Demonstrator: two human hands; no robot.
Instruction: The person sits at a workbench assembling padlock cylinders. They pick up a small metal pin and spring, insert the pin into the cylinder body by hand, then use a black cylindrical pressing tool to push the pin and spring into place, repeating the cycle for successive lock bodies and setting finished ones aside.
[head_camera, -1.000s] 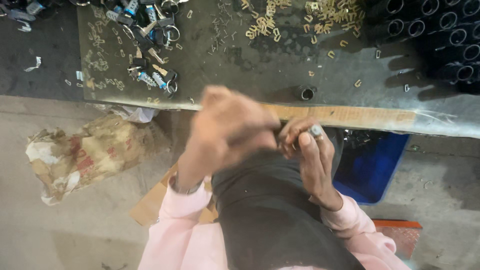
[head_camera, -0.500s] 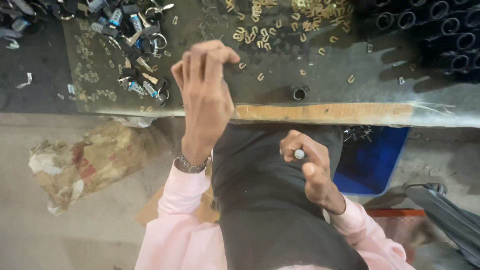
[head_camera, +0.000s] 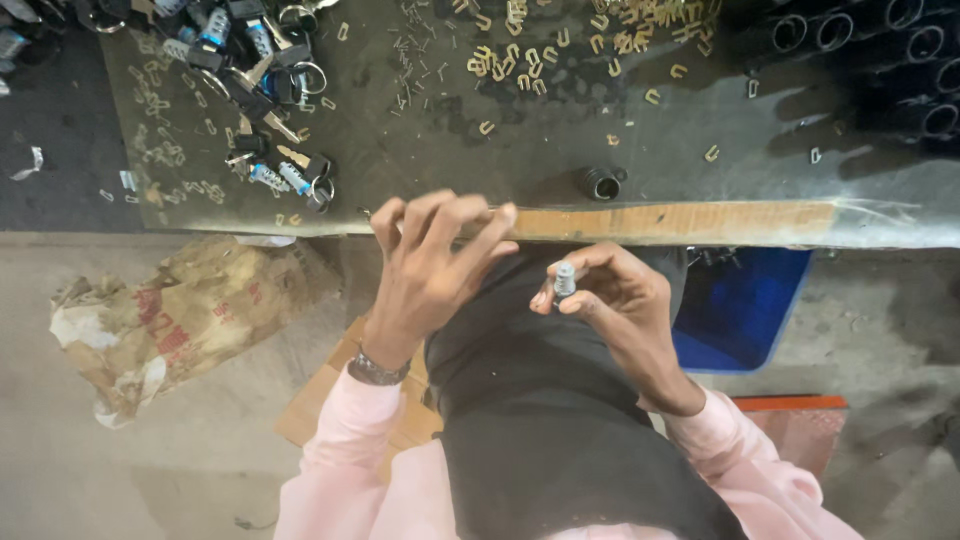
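My right hand is held over my lap and pinches a small silver cylinder upright between thumb and fingers. My left hand hovers beside it, just below the workbench edge, with its fingers spread and nothing in them. A metal bracelet sits on the left wrist. Both arms wear pink sleeves, and a dark apron covers my lap.
The workbench holds several small brass clips, a pile of keys and lock parts at the left, a short black ring near the edge and black tubes at the right. A crumpled paper sack and a blue bin stand on the floor.
My left hand has come away from the right, risen toward the bench with fingers spread, then dropped back beside the right hand. The right hand has turned the cylinder upright.
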